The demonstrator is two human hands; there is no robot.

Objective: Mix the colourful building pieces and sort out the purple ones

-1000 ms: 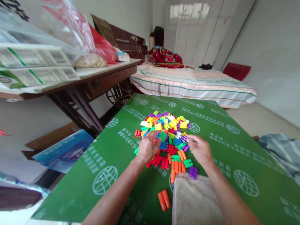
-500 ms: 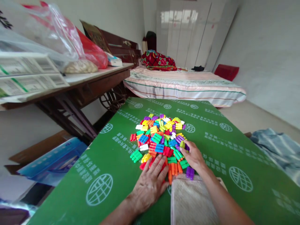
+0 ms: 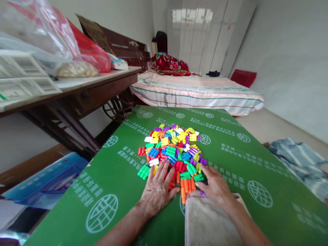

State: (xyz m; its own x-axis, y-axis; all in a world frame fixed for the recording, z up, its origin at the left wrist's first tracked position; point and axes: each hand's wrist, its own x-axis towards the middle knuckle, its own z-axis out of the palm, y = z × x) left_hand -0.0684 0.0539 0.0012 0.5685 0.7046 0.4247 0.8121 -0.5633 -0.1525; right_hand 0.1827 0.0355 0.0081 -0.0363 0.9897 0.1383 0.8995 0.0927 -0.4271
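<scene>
A heap of small coloured plastic blocks (image 3: 174, 150) lies on a green printed board (image 3: 243, 164). My left hand (image 3: 157, 191) lies flat, fingers spread, on the near left edge of the heap, over red and orange pieces. My right hand (image 3: 214, 184) rests palm down at the near right edge of the heap, fingers stretched toward green and purple pieces. A beige towel (image 3: 210, 222) lies on the board just under my right wrist.
A dark wooden table (image 3: 84, 92) with plastic bags and boxes stands to the left. A bed (image 3: 197, 92) with a striped cover sits behind the board. A blue box (image 3: 46, 177) lies on the floor at left, crumpled blue cloth (image 3: 299, 160) at right.
My left hand drew back from the middle of the heap to its near edge and flattened. My right hand also pulled back and lowered. The view shifted, so the heap sits further from the towel.
</scene>
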